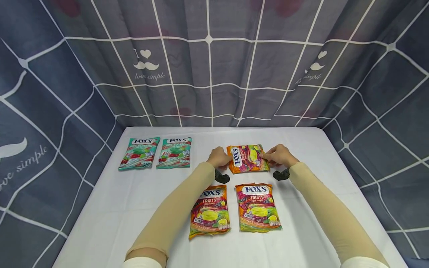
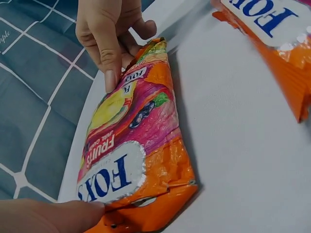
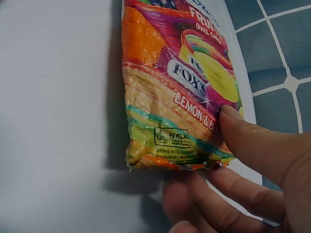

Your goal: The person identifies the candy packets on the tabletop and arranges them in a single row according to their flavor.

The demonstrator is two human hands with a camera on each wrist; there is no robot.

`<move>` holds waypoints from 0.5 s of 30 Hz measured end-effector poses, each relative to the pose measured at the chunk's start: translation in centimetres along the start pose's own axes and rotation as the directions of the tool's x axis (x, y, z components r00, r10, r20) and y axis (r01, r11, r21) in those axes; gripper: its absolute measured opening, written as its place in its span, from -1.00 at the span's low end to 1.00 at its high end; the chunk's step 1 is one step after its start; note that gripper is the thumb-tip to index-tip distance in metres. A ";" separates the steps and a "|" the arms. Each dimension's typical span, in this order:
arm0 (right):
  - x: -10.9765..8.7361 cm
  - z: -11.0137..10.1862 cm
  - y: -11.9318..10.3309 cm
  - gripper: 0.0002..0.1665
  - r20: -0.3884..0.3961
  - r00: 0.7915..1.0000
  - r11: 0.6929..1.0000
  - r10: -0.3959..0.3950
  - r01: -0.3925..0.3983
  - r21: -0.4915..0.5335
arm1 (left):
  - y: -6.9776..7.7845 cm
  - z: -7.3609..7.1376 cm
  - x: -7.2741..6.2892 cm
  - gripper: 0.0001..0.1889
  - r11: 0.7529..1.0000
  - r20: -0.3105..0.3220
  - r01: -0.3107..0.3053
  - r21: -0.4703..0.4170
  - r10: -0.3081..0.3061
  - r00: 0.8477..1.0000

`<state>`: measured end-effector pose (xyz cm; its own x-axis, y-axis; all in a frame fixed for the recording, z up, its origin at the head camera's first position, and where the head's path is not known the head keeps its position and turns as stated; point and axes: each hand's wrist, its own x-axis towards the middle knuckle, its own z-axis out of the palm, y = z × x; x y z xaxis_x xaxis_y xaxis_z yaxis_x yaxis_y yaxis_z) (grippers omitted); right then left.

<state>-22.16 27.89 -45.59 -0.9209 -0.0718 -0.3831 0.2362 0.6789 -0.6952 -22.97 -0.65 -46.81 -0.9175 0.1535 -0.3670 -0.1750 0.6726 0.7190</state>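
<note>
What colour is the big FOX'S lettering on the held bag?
Dark blue lettering, clearest in the left wrist view.

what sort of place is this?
Probably a makeshift filming booth, though the wider room isn't shown: grid-patterned curtains hang around three sides of a white table, with Fox's candy bags spread on it.

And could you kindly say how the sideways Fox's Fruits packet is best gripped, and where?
I'd pinch the packet by its short ends, left hand from the left at the logo end, right hand from the right, since it lies sideways with those ends facing the hands.
</note>
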 end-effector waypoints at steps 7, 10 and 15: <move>0.0 -0.1 0.2 -0.45 0.011 1.000 0.999 -0.015 0.015 0.031 | 0.1 0.7 0.0 -0.68 0.999 -0.052 0.008 0.038 -0.006 0.999; 0.1 -0.2 0.3 -0.46 0.025 1.000 0.999 -0.006 0.004 0.050 | 0.1 0.8 0.2 -0.70 0.999 -0.068 -0.002 0.035 0.004 0.998; 0.2 -0.2 0.4 -0.46 0.053 0.999 0.996 0.003 -0.007 0.086 | -0.9 1.6 2.1 -0.71 0.998 -0.088 -0.022 0.054 0.026 0.996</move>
<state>-22.29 28.26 -45.84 -0.9026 -0.1084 -0.4166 0.2688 0.6140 -0.7421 -24.10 0.24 -49.19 -0.9497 0.1069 -0.2943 -0.1355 0.7071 0.6940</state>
